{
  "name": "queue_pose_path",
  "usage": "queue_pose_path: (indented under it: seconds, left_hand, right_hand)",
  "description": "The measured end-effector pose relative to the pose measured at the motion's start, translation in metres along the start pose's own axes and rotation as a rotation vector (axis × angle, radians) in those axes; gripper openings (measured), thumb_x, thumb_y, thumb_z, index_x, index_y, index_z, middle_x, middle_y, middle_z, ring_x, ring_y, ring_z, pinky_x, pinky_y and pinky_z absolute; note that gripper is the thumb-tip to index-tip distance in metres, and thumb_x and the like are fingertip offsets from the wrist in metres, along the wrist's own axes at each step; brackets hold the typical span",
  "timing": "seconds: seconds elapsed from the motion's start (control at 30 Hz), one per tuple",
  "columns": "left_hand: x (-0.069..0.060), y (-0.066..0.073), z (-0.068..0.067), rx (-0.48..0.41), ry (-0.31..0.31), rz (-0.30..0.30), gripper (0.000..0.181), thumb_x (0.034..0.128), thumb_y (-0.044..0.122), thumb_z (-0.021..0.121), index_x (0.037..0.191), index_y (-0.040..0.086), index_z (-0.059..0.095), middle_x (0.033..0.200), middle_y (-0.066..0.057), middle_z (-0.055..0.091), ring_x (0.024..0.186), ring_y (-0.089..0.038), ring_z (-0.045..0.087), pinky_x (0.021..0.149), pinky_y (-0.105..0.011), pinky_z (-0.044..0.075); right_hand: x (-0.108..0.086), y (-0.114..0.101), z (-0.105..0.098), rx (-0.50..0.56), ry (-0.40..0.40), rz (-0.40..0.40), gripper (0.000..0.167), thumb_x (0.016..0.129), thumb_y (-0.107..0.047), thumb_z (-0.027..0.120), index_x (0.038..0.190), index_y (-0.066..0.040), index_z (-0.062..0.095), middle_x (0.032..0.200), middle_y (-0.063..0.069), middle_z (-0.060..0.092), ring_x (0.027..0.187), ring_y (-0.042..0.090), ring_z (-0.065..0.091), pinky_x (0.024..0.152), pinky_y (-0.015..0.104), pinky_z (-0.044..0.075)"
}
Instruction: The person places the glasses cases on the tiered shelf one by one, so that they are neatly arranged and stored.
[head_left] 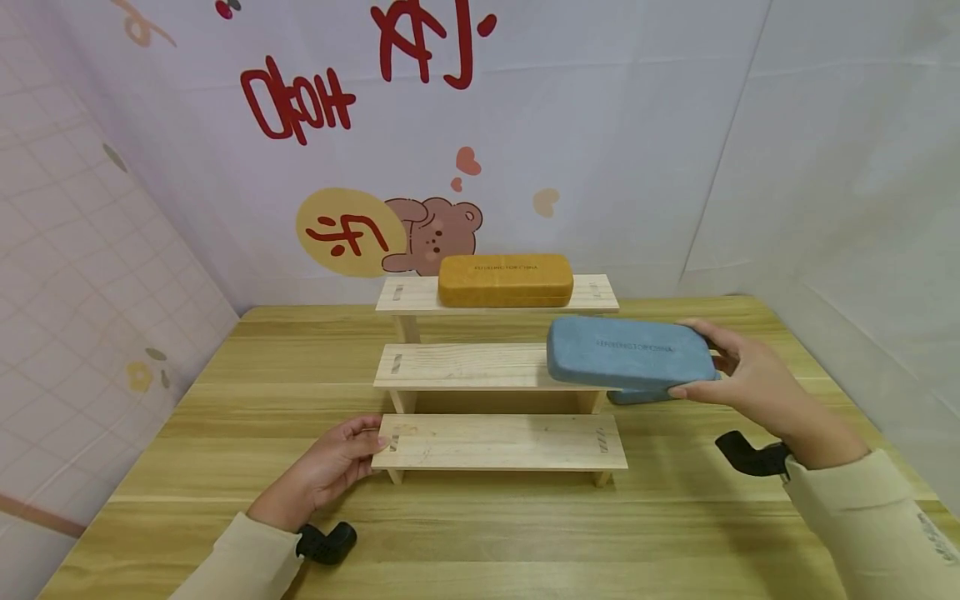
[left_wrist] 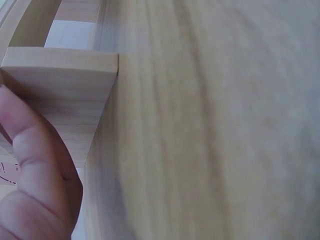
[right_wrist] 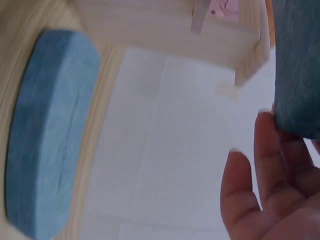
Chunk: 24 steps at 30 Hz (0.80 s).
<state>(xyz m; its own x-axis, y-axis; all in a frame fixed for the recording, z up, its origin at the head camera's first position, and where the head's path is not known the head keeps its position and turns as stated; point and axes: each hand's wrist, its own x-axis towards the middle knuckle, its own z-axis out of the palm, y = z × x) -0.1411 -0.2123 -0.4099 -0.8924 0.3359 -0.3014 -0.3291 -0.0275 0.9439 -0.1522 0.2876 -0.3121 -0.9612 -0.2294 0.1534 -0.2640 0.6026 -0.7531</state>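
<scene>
My right hand (head_left: 750,375) grips the right end of a blue glasses case (head_left: 630,354), thumb in front and fingers behind. The case hangs above the right end of the middle tier of a wooden three-step stand (head_left: 465,367). Beneath it, a second blue glasses case (right_wrist: 52,135) lies on the table, mostly covered in the head view. On the top tier sits a mustard-yellow glasses case (head_left: 506,282). With its thumb on the board's edge, my left hand (head_left: 337,462) holds the left end of the bottom tier (head_left: 498,442).
The stand rests on a wood-grain table (head_left: 480,542). Behind it hangs a white backdrop (head_left: 622,125) with red writing and a cartoon bear (head_left: 442,233). A pale gridded wall (head_left: 82,217) borders the left side.
</scene>
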Motion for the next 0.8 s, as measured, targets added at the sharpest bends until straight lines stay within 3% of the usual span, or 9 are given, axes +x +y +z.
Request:
queue_pose_path:
  seconds: [0.13, 0.37, 0.6, 0.8]
  left_hand:
    - [0.0, 0.0, 0.0, -0.008, -0.005, 0.008, 0.055, 0.096, 0.005, 0.054, 0.139, -0.014, 0.024, 0.105, -0.002, 0.057, 0.09, -0.009, 0.061, 0.077, -0.025, 0.052]
    - [0.0, 0.0, 0.0, -0.01, 0.0, 0.007, 0.056, 0.0961, 0.005, 0.054, 0.139, -0.014, 0.023, 0.105, -0.003, 0.057, 0.09, -0.01, 0.061, 0.076, -0.024, 0.052]
    - [-0.001, -0.001, 0.0, -0.007, -0.004, 0.01, 0.057, 0.0963, 0.006, 0.054, 0.139, -0.015, 0.022, 0.105, -0.003, 0.057, 0.09, -0.01, 0.061, 0.076, -0.024, 0.052]
    - [0.0, 0.0, 0.0, -0.003, -0.007, 0.009, 0.057, 0.0967, 0.006, 0.053, 0.139, -0.015, 0.022, 0.105, -0.003, 0.056, 0.089, -0.01, 0.061, 0.075, -0.024, 0.051]
  right_hand:
    - [0.007, -0.012, 0.01, 0.011, -0.032, 0.018, 0.077, 0.078, -0.017, 0.081, 0.144, -0.009, 0.041, 0.133, 0.014, 0.047, 0.096, 0.009, 0.058, 0.071, 0.021, 0.051]
    - [0.019, -0.024, 0.025, 0.064, -0.072, 0.038, 0.079, 0.078, -0.021, 0.082, 0.144, -0.01, 0.041, 0.135, 0.017, 0.047, 0.11, 0.037, 0.056, 0.071, 0.028, 0.054]
    - [0.028, -0.033, 0.04, 0.114, -0.089, 0.039, 0.08, 0.077, -0.02, 0.083, 0.144, -0.008, 0.041, 0.133, 0.019, 0.048, 0.109, 0.037, 0.057, 0.071, 0.03, 0.055]
    - [0.035, -0.04, 0.048, 0.057, -0.104, 0.062, 0.086, 0.077, -0.031, 0.082, 0.148, -0.014, 0.037, 0.139, 0.018, 0.044, 0.116, 0.04, 0.054, 0.074, 0.034, 0.054]
